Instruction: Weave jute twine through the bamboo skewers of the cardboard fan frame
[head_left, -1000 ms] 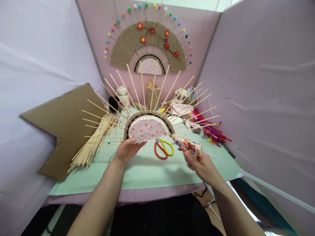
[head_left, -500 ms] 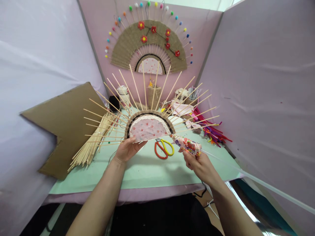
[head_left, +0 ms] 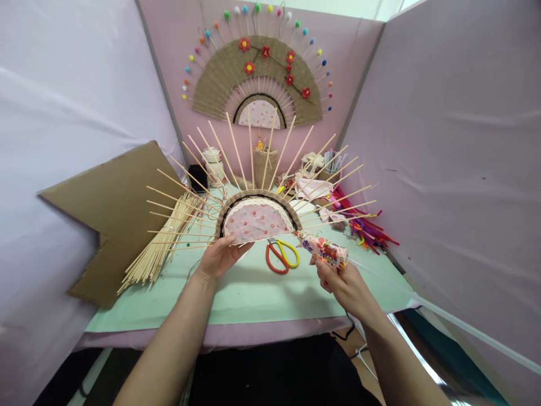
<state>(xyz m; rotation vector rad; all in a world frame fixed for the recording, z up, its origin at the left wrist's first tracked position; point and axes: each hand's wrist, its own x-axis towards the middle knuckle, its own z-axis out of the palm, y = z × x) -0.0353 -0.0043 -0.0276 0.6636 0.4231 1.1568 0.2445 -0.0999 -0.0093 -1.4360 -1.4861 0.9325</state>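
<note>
Green table [head_left: 253, 301] beneath spoked fan [head_left: 258, 223]

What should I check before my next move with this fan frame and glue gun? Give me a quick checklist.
1. Frame held: ok, the left hand grips the fan frame at its lower left edge.
2. Gun held: ok, the right hand is closed around the glue gun.
3. Nozzle touching: cannot tell, it is at the frame's lower right corner, but contact is unclear.
4. Gun hot: cannot tell, heat doesn't show.
5. Scissors blades in sight: not ok, mostly hidden behind the frame.
6. Loose sticks at hand: ok, bundled at the left.
</note>
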